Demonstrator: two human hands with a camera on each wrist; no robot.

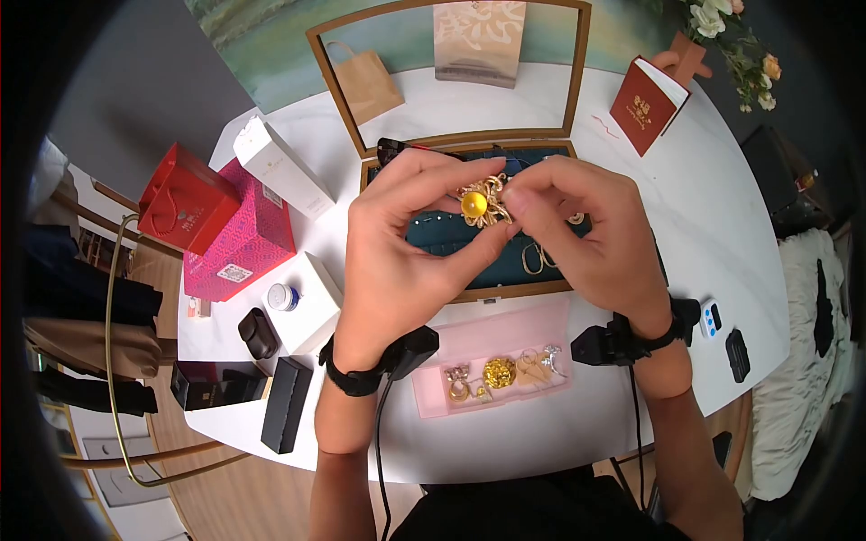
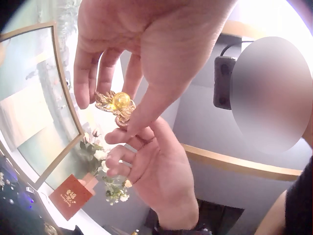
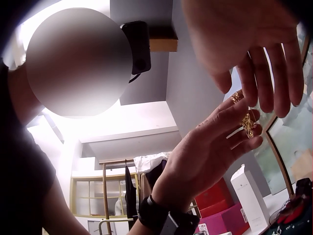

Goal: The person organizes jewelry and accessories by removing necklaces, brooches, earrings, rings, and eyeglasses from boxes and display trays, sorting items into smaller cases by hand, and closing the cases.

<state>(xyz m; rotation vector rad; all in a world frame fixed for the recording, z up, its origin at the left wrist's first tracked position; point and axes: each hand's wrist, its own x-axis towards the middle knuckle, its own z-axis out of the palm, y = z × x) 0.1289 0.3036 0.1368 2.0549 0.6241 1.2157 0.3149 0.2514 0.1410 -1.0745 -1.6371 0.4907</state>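
A gold brooch [image 1: 492, 206] with openwork petals and a round yellow stone [image 1: 474, 208] is held up between both hands, above the jewelry box. My left hand [image 1: 394, 248] pinches it between thumb and fingers from the left. From the right, my right hand [image 1: 591, 236] has thumb and index finger together on the brooch's edge, its other fingers curled loosely. The left wrist view shows the brooch [image 2: 122, 101] stone side out, with the left thumb over its lower edge. In the right wrist view its gold wirework [image 3: 248, 125] shows between the left fingers.
Below is the wooden jewelry box [image 1: 514, 290], its glass lid [image 1: 361, 117] raised. Nearer me sits a pink case [image 1: 433, 405] with several gold pieces. Gift bags [image 1: 239, 243] and white boxes [image 1: 284, 167] stand left; a red booklet [image 1: 642, 106] and flowers [image 1: 713, 20] are back right.
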